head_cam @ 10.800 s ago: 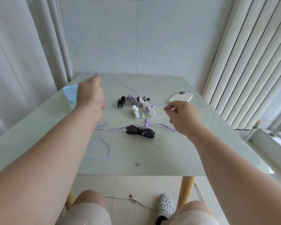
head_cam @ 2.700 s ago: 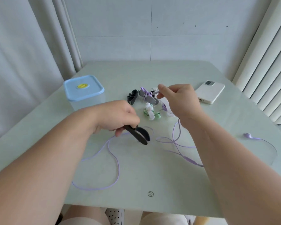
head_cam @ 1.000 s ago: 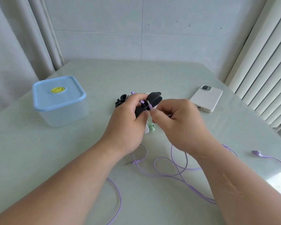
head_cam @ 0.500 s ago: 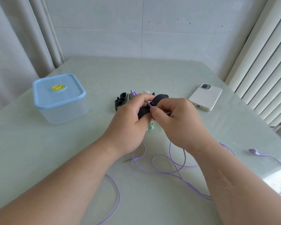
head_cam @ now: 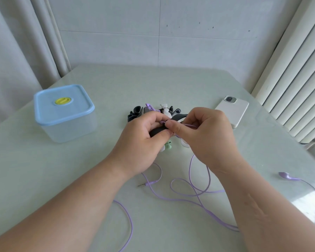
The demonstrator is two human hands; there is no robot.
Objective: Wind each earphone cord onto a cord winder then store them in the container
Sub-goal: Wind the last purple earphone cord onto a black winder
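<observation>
A: What's on the counter?
B: Pale green, glossy top. Far left: clear plastic container, blue lid on, yellow knob mid-lid. Far right: white phone, face down, camera end twd the wall.
A: Centre?
B: Small heap of winders, black plus purple and white bits, partly hidden. Green earbud piece just in front of the heap.
A: Cord?
B: Purple cord in loose loops over the near half, crossing itself. Jack plug lies flat, tip pointing left. Purple earbud sits well apart on the right, its lead curving twd the near-right edge. One more loop runs off the near edge, left of centre.
</observation>
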